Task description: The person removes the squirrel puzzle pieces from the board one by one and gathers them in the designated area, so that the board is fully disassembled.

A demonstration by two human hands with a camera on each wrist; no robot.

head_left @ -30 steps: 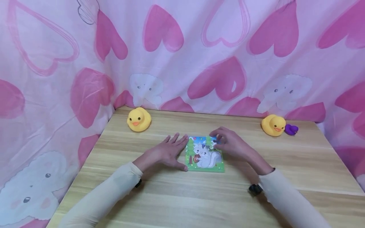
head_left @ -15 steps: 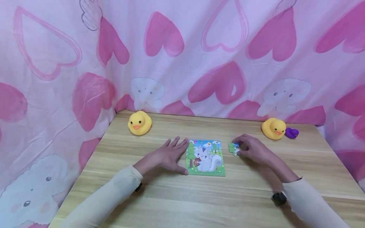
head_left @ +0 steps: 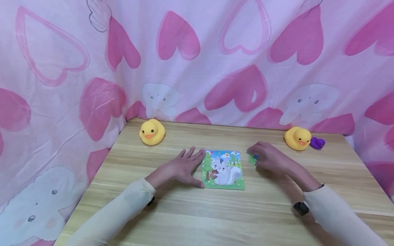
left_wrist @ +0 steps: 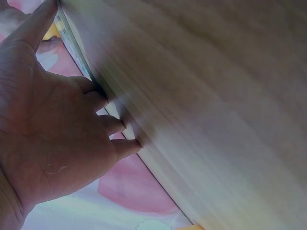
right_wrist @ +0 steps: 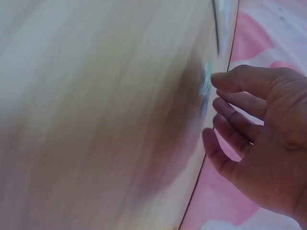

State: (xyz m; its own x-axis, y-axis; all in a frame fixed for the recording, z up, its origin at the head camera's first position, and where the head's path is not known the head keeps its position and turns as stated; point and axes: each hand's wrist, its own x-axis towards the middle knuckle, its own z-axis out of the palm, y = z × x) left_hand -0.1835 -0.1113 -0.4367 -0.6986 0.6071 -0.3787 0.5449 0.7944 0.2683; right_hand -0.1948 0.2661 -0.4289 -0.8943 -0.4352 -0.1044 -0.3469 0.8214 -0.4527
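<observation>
Table | left hand spread against puzzle | right hand curled over piece, grip unclear

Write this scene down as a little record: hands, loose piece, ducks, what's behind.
Left hand: spread, at the left edge of the squirrel picture
Right hand: at the loose piece, grip unclear
Loose piece: partly hidden, right of the picture
Yellow ducks: two, toward the back of the table
Purple duck: beside the right yellow duck
Behind: pink heart-print curtain

You seem to be in a homelike corner: pink heart-print fabric hangs around your wood-grain worktop, where toy ducks sit.
</observation>
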